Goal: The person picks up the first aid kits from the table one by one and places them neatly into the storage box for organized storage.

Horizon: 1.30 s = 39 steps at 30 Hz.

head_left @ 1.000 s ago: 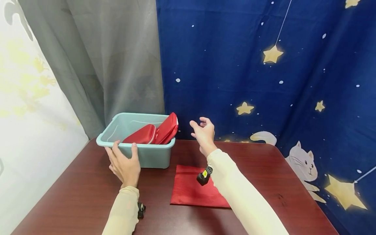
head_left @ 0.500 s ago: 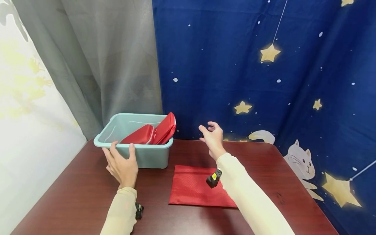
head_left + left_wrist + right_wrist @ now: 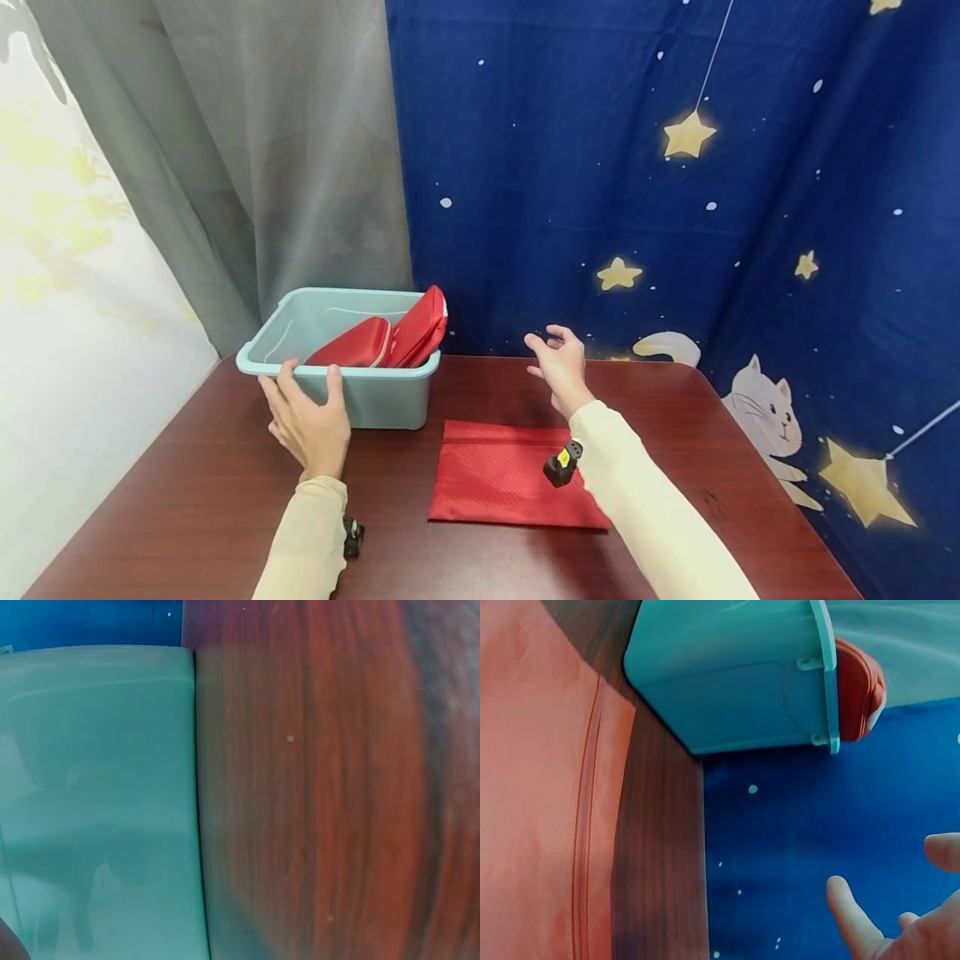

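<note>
My left hand (image 3: 309, 423) rests against the front of a light teal plastic bin (image 3: 390, 398), its spread fingers and thumb reaching the rim. Only a fingertip (image 3: 9, 945) enters the left wrist view. Inside the bin, a red zippered case (image 3: 351, 343) lies tilted, and beside it a second red case (image 3: 417, 330) leans up past the right rim. My right hand (image 3: 562, 367) is in the air right of the bin, fingers loosely bent, holding nothing. Below it a flat red zippered pouch (image 3: 487, 479) lies on the table, partly hidden by the right forearm.
The dark red wooden table (image 3: 187, 500) ends at the back against a blue star-patterned curtain (image 3: 525, 167). A grey curtain (image 3: 322, 167) hangs behind the bin, with a pale patterned drape (image 3: 75, 333) along the left. Both wrists wear small black cameras.
My right hand has drawn away from the bin, moving right and slightly down, uncovering more of the flat pouch. The left hand stays at the bin's front, and the cases have not moved.
</note>
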{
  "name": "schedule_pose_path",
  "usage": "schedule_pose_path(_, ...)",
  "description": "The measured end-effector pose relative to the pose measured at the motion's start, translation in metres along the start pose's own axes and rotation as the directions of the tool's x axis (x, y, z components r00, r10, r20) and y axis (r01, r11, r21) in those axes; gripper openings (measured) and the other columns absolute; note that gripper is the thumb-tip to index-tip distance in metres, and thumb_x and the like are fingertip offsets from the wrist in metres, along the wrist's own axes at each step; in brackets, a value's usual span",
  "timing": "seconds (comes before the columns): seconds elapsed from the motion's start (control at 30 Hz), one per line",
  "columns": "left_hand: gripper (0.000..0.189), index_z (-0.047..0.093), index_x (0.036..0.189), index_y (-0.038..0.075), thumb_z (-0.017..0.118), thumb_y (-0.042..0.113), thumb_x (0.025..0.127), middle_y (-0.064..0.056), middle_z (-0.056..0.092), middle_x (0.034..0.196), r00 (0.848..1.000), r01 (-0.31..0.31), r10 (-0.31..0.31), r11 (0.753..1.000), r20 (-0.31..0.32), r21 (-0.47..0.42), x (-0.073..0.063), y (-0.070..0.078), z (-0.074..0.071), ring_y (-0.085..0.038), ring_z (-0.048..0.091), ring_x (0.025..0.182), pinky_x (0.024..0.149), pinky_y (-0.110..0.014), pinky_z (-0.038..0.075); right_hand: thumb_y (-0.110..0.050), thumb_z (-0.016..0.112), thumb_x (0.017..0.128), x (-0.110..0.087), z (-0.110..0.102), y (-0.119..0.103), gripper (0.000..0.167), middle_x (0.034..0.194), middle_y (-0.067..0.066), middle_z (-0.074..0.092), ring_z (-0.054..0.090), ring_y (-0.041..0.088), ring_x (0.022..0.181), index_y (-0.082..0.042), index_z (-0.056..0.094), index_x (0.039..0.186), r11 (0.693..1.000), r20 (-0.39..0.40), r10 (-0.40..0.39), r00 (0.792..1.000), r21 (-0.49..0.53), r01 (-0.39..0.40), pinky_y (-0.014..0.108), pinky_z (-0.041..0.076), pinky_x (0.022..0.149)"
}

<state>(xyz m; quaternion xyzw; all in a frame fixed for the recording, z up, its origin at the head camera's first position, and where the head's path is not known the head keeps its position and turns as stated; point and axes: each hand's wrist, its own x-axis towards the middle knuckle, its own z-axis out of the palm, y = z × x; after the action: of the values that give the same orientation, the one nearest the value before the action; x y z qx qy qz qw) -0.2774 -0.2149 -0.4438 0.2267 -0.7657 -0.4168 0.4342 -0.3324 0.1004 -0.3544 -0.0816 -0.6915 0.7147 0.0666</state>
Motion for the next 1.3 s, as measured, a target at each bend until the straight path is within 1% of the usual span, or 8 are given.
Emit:
schedule_pose_path(0.1,0.059,0.045,0.140,0.021,0.059,0.052,0.092,-0.010,0.020,0.164,1.000,-0.004,0.004,1.000,-0.001,-0.001,0.000,0.000,0.000,-0.028,0.025,0.148,0.097,-0.059,0.028,-0.011,0.068,0.091,0.001,-0.005,0.004,0.054,0.138,0.027,0.043,0.055,0.040,0.120,0.000,0.046,0.140,1.000,0.000,0.010,1.000,-0.007,-0.010,0.051,0.053,0.085)
schedule_pose_path(0.3,0.060,0.044,0.141,0.020,0.059,0.052,0.092,-0.010,0.019,0.164,1.000,-0.002,0.002,1.000,0.010,-0.013,0.000,0.001,-0.001,-0.030,0.025,0.147,0.098,-0.058,0.027,-0.011,0.068,0.091,0.001,-0.016,0.011,0.056,0.138,0.026,0.043,0.055,0.038,0.120,0.000,0.045,0.141,1.000,-0.003,0.022,1.000,-0.016,-0.022,0.053,0.052,0.086)
schedule_pose_path(0.57,0.060,0.044,0.141,0.021,0.059,0.051,0.092,-0.009,0.019,0.164,1.000,-0.003,0.003,1.000,0.007,-0.012,0.000,0.000,-0.001,-0.029,0.025,0.147,0.098,-0.059,0.027,-0.013,0.067,0.093,0.004,-0.030,0.018,0.056,0.141,0.027,0.041,0.049,0.039,0.129,0.001,0.043,0.142,0.998,0.018,0.054,0.998,-0.045,-0.054,0.052,0.052,0.086)
schedule_pose_path(0.93,0.059,0.044,0.141,0.021,0.059,0.051,0.092,-0.007,0.019,0.164,1.000,-0.015,0.015,1.000,0.002,-0.015,0.001,-0.002,0.001,-0.029,0.027,0.146,0.096,-0.058,0.028,-0.014,0.067,0.092,0.004,-0.038,0.026,0.061,0.135,0.026,0.044,0.056,0.035,0.115,0.001,0.039,0.144,0.994,0.017,0.075,0.997,-0.084,-0.073,0.051,0.053,0.084)
schedule_pose_path(1.1,0.059,0.044,0.141,0.021,0.059,0.051,0.092,-0.006,0.018,0.165,1.000,-0.013,0.013,1.000,0.003,-0.016,0.001,-0.001,0.001,-0.028,0.026,0.146,0.096,-0.058,0.028,-0.014,0.066,0.093,0.006,-0.045,0.033,0.060,0.132,0.025,0.046,0.057,0.035,0.115,0.001,0.038,0.144,0.992,0.024,0.082,0.996,-0.100,-0.079,0.049,0.053,0.086)
schedule_pose_path(1.3,0.060,0.044,0.141,0.021,0.058,0.053,0.092,-0.010,0.019,0.164,1.000,-0.003,0.003,1.000,0.001,-0.005,0.001,0.000,0.000,-0.030,0.024,0.148,0.098,-0.058,0.027,-0.014,0.066,0.094,0.005,-0.052,0.039,0.061,0.132,0.026,0.046,0.057,0.037,0.116,0.003,0.038,0.145,0.988,0.031,0.094,0.995,-0.124,-0.090,0.047,0.054,0.084)
